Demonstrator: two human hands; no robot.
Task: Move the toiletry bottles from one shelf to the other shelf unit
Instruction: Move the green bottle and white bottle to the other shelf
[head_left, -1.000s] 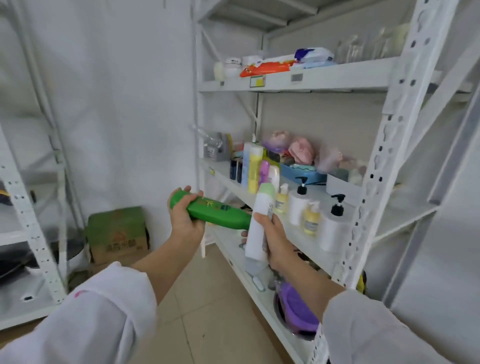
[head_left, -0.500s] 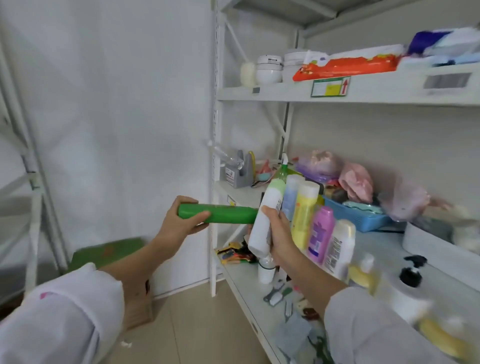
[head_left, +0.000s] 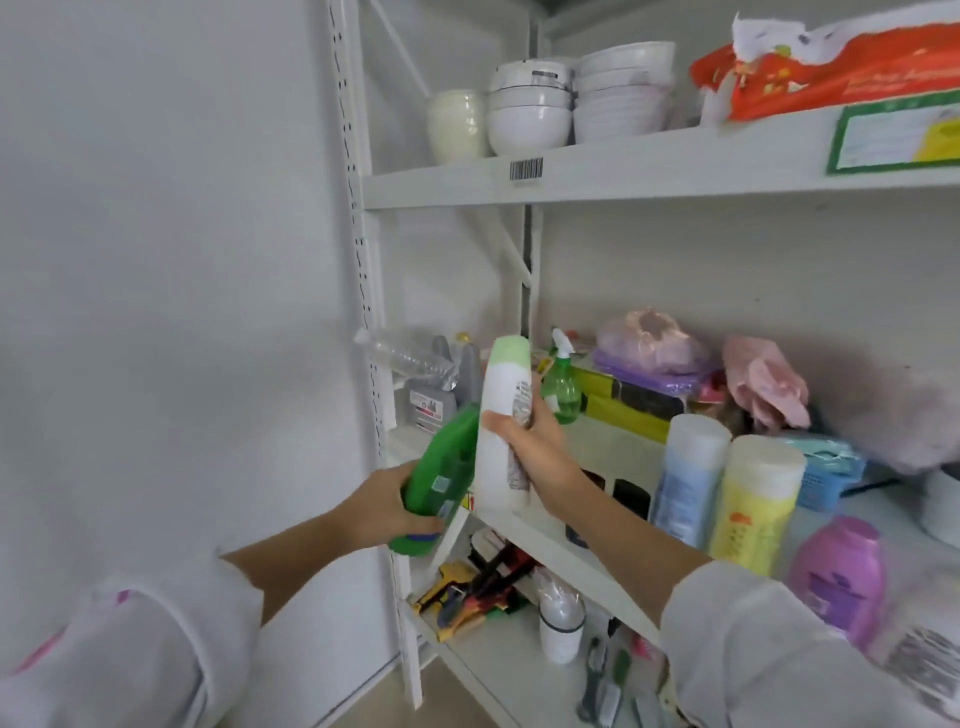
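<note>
My left hand (head_left: 382, 506) grips a green bottle (head_left: 441, 480), tilted with its far end pointing up toward the shelf. My right hand (head_left: 537, 449) holds a white bottle with a pale green cap (head_left: 501, 421), nearly upright, over the front left corner of the middle shelf (head_left: 550, 535). The two bottles touch side by side. On that shelf to the right stand a blue-and-white bottle (head_left: 688, 475), a yellow bottle (head_left: 756, 501) and a purple bottle (head_left: 839, 577).
A white upright post (head_left: 363, 312) frames the unit's left side. A green spray bottle (head_left: 561, 387), bagged items and a blue basket (head_left: 826, 470) sit further back. Bowls (head_left: 530, 111) stand on the upper shelf; tools and a cup (head_left: 558, 626) lie on the lower shelf.
The view has moved closer to the shelf unit. The green bottle swung from lying level to pointing up toward the shelf, and both hands moved over the shelf's front corner.
</note>
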